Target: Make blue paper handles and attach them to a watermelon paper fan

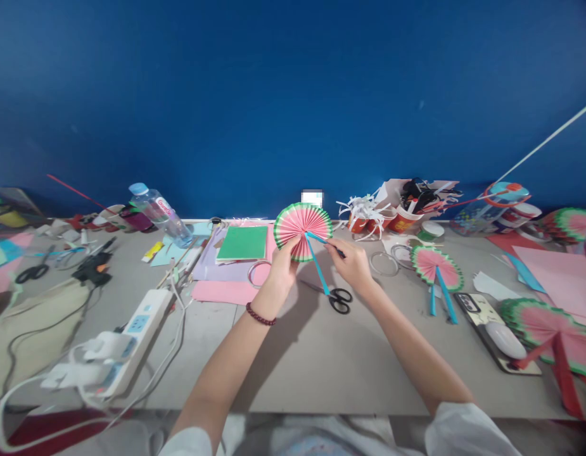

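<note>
Watermelon paper fan (302,229), pink with a green rim, stands spread open above the middle of the grey table (321,361), probably lifted clear of the clutter so both hands can reach its hub. The left hand (282,263) is curled shut on the fan's lower edge, steadying it. A blue stick (318,269) hangs down between the hands. The right hand (353,265), fingers nearly closed, pinches a second stick (328,244) at the hub. Black scissors (339,299) lie just below, and a finished fan (438,266) lies further right.

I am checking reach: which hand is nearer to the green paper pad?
Left. The left hand, holding the watermelon paper fan, is just right of the green paper pad; the right hand is farther right, beyond the fan.
</note>
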A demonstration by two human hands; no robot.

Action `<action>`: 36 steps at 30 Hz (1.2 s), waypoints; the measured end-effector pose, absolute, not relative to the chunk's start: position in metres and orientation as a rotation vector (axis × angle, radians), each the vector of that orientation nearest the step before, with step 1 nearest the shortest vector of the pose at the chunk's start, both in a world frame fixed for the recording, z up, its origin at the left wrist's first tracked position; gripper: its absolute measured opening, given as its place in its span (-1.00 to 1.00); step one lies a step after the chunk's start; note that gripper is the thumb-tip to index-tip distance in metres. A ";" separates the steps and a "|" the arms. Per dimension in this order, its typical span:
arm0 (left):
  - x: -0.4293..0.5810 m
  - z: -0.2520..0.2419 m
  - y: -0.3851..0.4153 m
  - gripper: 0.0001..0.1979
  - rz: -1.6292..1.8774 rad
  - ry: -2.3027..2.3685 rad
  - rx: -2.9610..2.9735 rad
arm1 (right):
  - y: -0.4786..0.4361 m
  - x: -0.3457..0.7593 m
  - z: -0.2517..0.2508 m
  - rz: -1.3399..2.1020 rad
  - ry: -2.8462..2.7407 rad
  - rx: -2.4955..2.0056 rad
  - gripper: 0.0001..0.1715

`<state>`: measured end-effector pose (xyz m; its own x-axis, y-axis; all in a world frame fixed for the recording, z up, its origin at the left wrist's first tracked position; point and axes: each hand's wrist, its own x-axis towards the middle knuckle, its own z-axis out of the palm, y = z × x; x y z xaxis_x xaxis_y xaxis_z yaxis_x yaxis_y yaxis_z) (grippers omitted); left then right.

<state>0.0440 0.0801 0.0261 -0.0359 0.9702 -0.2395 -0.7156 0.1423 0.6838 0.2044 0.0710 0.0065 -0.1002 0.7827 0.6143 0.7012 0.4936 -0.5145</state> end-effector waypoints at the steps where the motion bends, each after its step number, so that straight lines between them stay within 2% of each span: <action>1: 0.044 0.026 0.080 -0.80 1.416 0.790 0.414 | 0.072 0.205 0.005 0.149 -1.832 -1.239 -0.76; 5: 0.043 0.025 0.080 -0.80 1.407 0.780 0.440 | 0.076 0.207 0.002 0.261 -1.828 -1.217 -0.76; 14: 0.042 0.025 0.080 -0.74 1.252 0.879 0.517 | 0.086 0.217 0.007 0.164 -1.782 -1.048 -0.83; 22: 0.042 0.023 0.080 -0.79 1.027 0.853 0.623 | 0.085 0.221 0.009 0.354 -1.599 -1.143 -0.80; 30: 0.039 0.019 0.082 -0.85 0.853 0.824 0.597 | 0.084 0.227 0.017 0.338 -1.470 -1.236 -0.57; 36: 0.036 0.018 0.083 -0.88 0.809 0.768 0.670 | 0.088 0.236 0.026 0.705 -1.411 -1.068 -0.52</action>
